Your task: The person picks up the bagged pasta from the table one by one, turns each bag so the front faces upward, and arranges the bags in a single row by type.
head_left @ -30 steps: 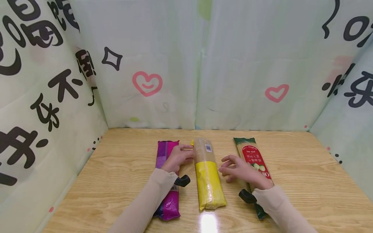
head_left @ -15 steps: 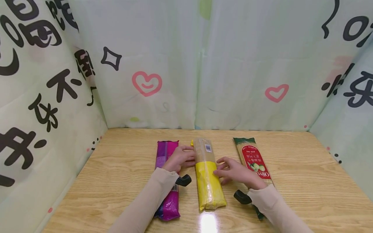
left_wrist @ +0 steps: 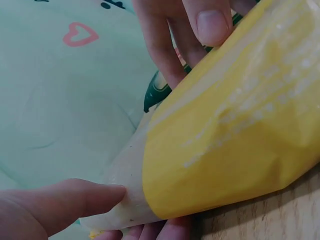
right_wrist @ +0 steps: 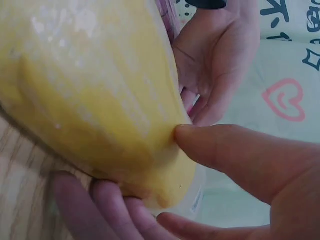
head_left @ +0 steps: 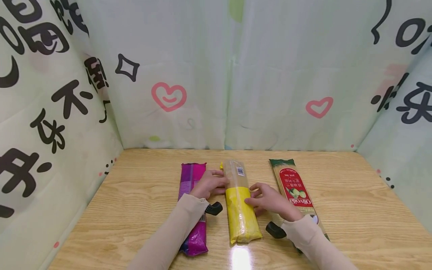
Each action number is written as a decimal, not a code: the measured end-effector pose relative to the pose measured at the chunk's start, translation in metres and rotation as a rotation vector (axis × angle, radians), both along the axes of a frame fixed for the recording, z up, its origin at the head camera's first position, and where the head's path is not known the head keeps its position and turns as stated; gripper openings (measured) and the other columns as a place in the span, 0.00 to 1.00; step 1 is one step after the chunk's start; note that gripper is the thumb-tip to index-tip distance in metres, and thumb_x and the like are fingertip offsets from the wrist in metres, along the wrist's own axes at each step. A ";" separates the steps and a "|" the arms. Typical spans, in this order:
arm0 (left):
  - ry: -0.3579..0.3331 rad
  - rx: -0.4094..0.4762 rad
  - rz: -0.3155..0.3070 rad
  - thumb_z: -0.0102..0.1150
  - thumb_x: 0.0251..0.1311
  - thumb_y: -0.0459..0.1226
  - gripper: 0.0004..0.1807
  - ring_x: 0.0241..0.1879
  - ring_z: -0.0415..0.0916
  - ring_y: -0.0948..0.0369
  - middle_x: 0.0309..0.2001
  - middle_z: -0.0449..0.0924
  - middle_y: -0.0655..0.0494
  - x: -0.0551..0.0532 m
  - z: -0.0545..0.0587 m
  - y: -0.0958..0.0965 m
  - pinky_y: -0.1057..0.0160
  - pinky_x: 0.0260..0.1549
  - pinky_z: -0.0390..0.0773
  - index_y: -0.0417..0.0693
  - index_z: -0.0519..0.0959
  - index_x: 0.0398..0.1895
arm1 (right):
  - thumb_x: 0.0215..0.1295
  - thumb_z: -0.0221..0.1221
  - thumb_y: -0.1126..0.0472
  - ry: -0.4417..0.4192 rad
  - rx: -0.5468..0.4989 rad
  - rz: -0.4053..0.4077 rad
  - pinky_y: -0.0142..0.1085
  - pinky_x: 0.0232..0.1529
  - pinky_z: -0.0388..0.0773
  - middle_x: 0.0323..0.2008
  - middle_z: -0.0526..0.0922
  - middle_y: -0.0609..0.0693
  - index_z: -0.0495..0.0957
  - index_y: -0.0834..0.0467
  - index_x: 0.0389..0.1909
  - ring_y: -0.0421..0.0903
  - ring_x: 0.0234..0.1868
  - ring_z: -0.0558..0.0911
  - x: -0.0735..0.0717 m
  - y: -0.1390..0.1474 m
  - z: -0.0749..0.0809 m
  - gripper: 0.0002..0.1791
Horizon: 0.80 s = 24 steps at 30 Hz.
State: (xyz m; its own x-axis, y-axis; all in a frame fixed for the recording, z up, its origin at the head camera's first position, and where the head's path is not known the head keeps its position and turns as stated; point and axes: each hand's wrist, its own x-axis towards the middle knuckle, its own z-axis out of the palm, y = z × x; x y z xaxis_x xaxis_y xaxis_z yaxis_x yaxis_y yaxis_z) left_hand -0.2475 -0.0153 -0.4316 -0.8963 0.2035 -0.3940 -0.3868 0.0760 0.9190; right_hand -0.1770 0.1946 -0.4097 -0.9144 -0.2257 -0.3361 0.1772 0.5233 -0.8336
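A long yellow noodle packet (head_left: 243, 217) with a clear far half lies on the table between my hands. At its left edge, my left hand (head_left: 210, 184) holds the clear part; in the left wrist view the thumb (left_wrist: 102, 197) lies on top and fingers reach under the side. My right hand (head_left: 271, 202) grips the right edge of the yellow part, its thumb (right_wrist: 215, 142) pressed on top and its fingers (right_wrist: 107, 202) along the lower side. Under my left wrist is a purple packet (head_left: 189, 180), partly covered. Beyond my right hand lies a green-ended pasta packet (head_left: 294, 183) with a red label.
The wooden table (head_left: 135, 210) has a light glare near its front. Printed cloth (head_left: 189, 45) walls it in at the back and both sides. A black wrist camera mount (head_left: 275, 230) sits at my right wrist, another (head_left: 214, 208) at my left.
My right hand has moved left from beside the pasta packet onto the yellow noodle packet's right edge. My left hand has shifted slightly right against it. The packets lie where they were.
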 end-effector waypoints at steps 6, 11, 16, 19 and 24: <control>-0.002 0.002 0.004 0.65 0.61 0.30 0.26 0.42 0.85 0.52 0.47 0.83 0.38 0.000 0.000 0.001 0.56 0.40 0.86 0.34 0.70 0.61 | 0.63 0.66 0.61 0.023 0.069 0.000 0.43 0.30 0.87 0.44 0.79 0.63 0.66 0.74 0.59 0.48 0.33 0.83 0.002 -0.005 0.003 0.30; 0.001 -0.011 0.007 0.65 0.61 0.30 0.25 0.42 0.85 0.52 0.47 0.83 0.38 0.000 0.000 0.001 0.56 0.39 0.87 0.34 0.71 0.60 | 0.63 0.66 0.60 0.024 0.096 -0.007 0.42 0.29 0.87 0.43 0.79 0.61 0.68 0.74 0.57 0.47 0.32 0.83 0.002 -0.007 0.003 0.29; -0.006 -0.022 0.019 0.66 0.60 0.30 0.25 0.41 0.85 0.52 0.46 0.83 0.39 0.000 0.001 0.002 0.56 0.39 0.87 0.35 0.71 0.60 | 0.63 0.67 0.60 0.001 0.073 -0.032 0.42 0.30 0.87 0.44 0.78 0.62 0.68 0.72 0.58 0.48 0.33 0.83 0.003 -0.007 0.003 0.29; -0.012 -0.021 0.028 0.66 0.60 0.29 0.25 0.40 0.85 0.51 0.46 0.83 0.39 0.001 0.001 0.003 0.56 0.37 0.87 0.35 0.71 0.60 | 0.63 0.66 0.61 -0.003 0.054 -0.032 0.43 0.32 0.87 0.45 0.77 0.62 0.67 0.72 0.58 0.48 0.33 0.84 0.003 -0.007 0.003 0.29; -0.001 -0.021 0.023 0.66 0.60 0.29 0.25 0.39 0.86 0.50 0.45 0.84 0.38 0.003 0.001 0.004 0.55 0.32 0.87 0.35 0.71 0.59 | 0.63 0.67 0.62 0.005 0.030 -0.043 0.43 0.33 0.87 0.46 0.77 0.63 0.67 0.72 0.58 0.48 0.34 0.83 0.004 -0.005 0.002 0.29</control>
State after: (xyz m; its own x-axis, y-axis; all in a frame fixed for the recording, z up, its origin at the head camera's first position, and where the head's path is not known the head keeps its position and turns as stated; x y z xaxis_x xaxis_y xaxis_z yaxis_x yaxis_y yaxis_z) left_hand -0.2442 -0.0117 -0.4306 -0.9003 0.1742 -0.3989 -0.3896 0.0862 0.9170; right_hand -0.1732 0.1895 -0.4074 -0.9246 -0.1761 -0.3377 0.1962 0.5398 -0.8186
